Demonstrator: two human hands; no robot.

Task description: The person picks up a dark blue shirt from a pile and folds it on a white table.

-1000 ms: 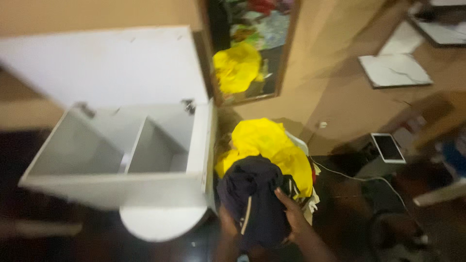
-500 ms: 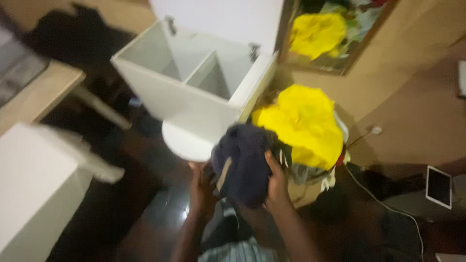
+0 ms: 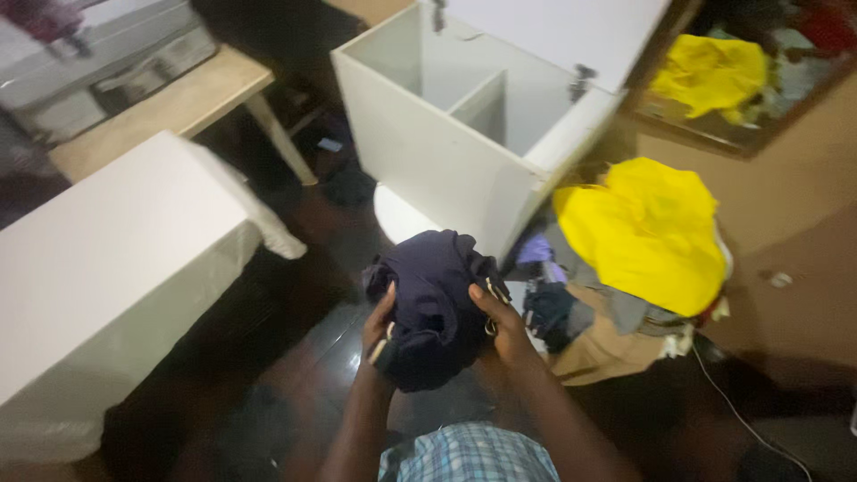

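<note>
Head view shows your two hands closed on one bundled dark navy garment, held above the dark floor in front of you: your left hand grips its left side, your right hand its right. One open white cabinet with two compartments stands just beyond. One heap of clothes, topped by one yellow garment, lies at the right.
</note>
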